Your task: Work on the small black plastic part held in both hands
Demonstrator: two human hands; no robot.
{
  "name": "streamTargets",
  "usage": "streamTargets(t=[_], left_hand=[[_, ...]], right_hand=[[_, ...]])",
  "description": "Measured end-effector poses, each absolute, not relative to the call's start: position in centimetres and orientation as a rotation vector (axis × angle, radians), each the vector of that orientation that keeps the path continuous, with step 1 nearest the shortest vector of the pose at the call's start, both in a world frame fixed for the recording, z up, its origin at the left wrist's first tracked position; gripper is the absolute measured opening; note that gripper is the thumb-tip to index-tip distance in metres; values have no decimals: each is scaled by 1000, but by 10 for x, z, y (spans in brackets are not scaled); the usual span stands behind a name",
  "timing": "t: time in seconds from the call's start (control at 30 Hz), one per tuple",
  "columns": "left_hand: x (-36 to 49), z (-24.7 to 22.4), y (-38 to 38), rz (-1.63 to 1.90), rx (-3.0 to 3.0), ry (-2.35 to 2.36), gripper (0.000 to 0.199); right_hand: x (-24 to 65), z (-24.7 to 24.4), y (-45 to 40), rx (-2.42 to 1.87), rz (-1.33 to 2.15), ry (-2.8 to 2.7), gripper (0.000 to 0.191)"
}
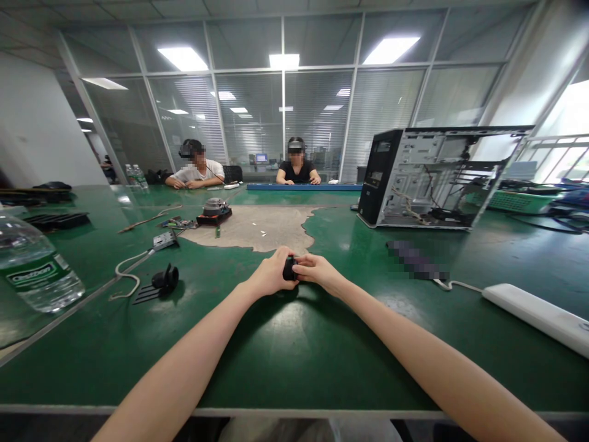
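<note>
Both of my hands meet over the green table (294, 362), a little above its surface. Between them is a small black object (289, 269), mostly covered by fingers, so its kind does not show. My left hand (270, 271) wraps round it from the left. From the right, the fingertips of my right hand (317, 271) pinch its side. Left of my hands lies a black plastic part (163, 281) with a round end and several long prongs. A metal box-shaped component (164, 240) with a pale cable sits behind that part.
An open computer case (384, 178) stands at right. A white power strip (534, 313) and a blurred dark item (416, 261) lie nearer. At left is a water bottle (39, 264); a cooler-like part (215, 210) rests beyond. Two people sit across the table.
</note>
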State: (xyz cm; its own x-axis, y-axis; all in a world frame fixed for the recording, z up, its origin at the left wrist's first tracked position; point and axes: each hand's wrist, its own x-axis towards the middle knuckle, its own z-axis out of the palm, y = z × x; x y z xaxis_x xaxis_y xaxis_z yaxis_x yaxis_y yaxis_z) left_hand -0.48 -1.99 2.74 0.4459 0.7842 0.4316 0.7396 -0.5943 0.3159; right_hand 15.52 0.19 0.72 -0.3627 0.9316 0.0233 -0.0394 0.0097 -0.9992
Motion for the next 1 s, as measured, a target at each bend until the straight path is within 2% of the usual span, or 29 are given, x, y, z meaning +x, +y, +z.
streamTargets(t=[0.27,0.7,1.0], left_hand=[[-4,29,-22,842,2596,1366,52],[-4,28,-22,830,2490,1422,56],[-3,26,-23,853,2540,1463,56]], right_hand=[[157,5,-4,-852,1237,-1620,34],[158,-5,3,-861,1320,-1541,33],[159,5,-4,-837,1344,-1565,34]])
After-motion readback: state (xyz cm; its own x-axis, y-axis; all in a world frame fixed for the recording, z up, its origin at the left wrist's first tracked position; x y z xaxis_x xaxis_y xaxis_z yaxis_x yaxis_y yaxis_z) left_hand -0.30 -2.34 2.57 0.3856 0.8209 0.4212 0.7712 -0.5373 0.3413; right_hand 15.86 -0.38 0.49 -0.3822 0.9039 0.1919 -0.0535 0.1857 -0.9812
